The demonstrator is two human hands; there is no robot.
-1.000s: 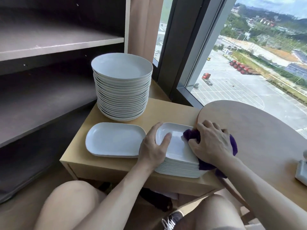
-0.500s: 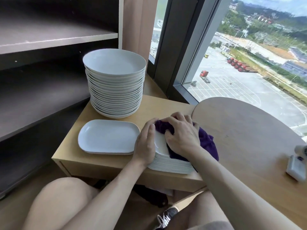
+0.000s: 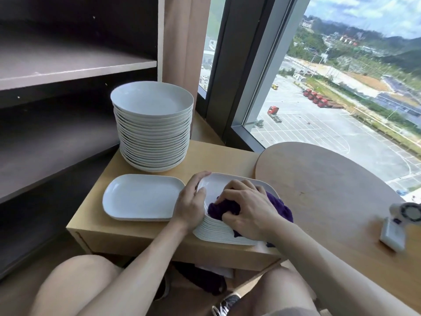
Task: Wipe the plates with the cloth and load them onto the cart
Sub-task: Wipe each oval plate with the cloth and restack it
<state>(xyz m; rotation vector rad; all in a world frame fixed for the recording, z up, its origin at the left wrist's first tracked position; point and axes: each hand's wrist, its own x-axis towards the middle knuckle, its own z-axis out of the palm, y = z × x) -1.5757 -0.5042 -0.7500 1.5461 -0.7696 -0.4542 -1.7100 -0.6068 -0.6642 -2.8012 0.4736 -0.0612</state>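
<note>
Early going, I'd judge. At lower centre the right hand (image 3: pixel 248 210) has the purple cloth (image 3: pixel 281 205) bunched under curled fingers and pressed into the top dish of the rectangular plate stack (image 3: pixel 216 232). The left hand (image 3: pixel 191 201) grips that stack's left rim. The short pile (image 3: pixel 141 197) to its left may be finished, and the tall round stack (image 3: pixel 152 126) behind looks untouched. I can't recognise any cart, and the cloth and hand hide much of the dish.

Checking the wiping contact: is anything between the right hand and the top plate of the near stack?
Only the purple cloth, bunched under the right hand on the top plate. The left hand grips that plate's left rim directly, with nothing between.
</note>
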